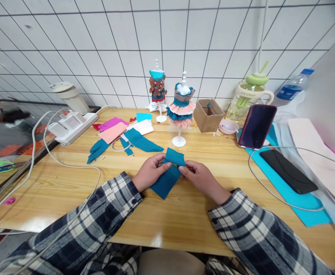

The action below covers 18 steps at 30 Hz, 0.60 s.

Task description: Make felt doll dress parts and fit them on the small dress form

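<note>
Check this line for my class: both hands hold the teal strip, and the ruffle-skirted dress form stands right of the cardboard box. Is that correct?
No: the head view shows the ruffle-skirted dress form standing left of the cardboard box, not right. The left hand and right hand do both hold the teal strip.

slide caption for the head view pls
Left hand and right hand hold a teal sheet above a wooden table, before a ruffle-skirted miniature mannequin.

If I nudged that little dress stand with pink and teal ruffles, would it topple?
Quite possibly: the dress stand carries its bulk high on a thin stem and small round base. Its ruffles look thin, so they'd probably crumple if gripped.
</note>
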Motion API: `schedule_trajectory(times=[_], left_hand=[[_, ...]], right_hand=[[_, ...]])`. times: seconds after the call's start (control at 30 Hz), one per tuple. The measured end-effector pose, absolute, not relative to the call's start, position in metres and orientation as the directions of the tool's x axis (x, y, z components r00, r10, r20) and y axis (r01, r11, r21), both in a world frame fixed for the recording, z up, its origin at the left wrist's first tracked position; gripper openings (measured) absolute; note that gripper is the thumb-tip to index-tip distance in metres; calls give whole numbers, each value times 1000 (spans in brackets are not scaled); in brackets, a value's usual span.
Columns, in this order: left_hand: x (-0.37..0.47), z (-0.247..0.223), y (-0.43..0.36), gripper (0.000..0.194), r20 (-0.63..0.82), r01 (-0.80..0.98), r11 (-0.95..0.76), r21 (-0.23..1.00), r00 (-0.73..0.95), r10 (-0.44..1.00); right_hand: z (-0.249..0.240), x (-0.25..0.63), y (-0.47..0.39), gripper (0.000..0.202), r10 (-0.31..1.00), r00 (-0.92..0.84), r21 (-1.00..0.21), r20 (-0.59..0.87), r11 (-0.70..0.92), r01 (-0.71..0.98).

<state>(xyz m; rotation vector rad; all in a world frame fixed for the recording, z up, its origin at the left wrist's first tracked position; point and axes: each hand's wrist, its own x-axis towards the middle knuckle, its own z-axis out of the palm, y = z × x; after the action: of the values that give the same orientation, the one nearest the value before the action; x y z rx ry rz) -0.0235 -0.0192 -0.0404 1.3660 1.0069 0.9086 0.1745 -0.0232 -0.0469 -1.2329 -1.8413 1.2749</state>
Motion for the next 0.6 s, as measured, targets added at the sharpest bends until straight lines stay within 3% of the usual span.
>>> schedule_trajectory(times=[0.17, 0.37, 0.6], left_hand=[[-26, -33, -20, 35, 34, 297, -121, 947, 281, 959], [-27, -34, -21, 39, -99, 213, 20, 977, 363, 927], [-27, -33, -24, 36, -102, 145, 41, 989, 447, 889]], right_hand=[[-49, 176, -22, 31, 933, -358, -915, -31, 117, 385], [-54, 175, -22, 31, 935, -352, -938, -47, 80, 338], [-52, 176, -23, 32, 938, -342, -921, -55, 85, 380]])
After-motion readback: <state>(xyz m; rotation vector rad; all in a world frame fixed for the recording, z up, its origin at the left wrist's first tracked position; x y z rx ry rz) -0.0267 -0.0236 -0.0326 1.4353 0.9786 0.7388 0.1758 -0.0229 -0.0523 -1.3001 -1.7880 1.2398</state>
